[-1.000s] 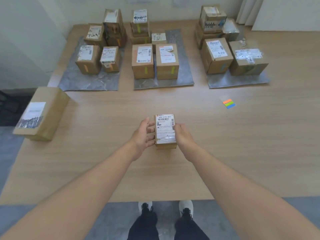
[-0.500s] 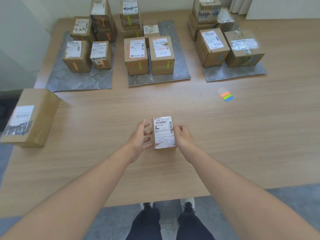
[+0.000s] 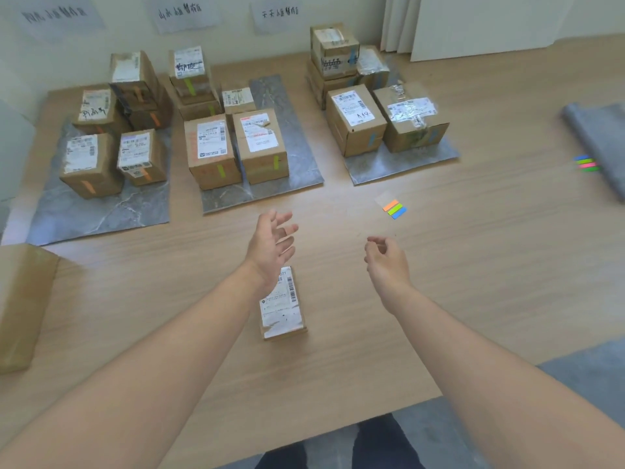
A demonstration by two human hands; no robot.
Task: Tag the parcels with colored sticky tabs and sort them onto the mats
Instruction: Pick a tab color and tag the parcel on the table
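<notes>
A: Your left hand [image 3: 272, 247] hovers above the table [image 3: 473, 282], fingers spread wide, nothing in it. Its wrist covers the far end of the small parcel [image 3: 283, 311].

B: Your right hand [image 3: 388, 262] is up too, off to the right of the small parcel and apart from it. The fingers curl loosely, thumb close to the forefinger, and I can see nothing between them.

A: The small parcel lies flat on the bare wood, label up, near you and between your two forearms.

B: The sticky tabs [image 3: 394, 208], orange, green and blue strips side by side, lie on the table just beyond your right hand, not touching it.

A: On the far side you have three grey mats in a row. The left mat [image 3: 101, 214] carries the orange-tabbed boxes [image 3: 91, 164], and the middle mat [image 3: 223, 202] carries the green-tabbed boxes [image 3: 211, 150].

B: The right mat [image 3: 406, 165] carries the blue-tabbed boxes [image 3: 355, 120], some stacked at the back.

A: At your left a large brown box [image 3: 23, 306] stands on the table, partly out of view.

B: At the far right a second set of tabs [image 3: 586, 163] lies against a grey cloth [image 3: 602, 137]. The paper signs [image 3: 184, 13] on the wall above the mats are handwritten, too blurred to read.
</notes>
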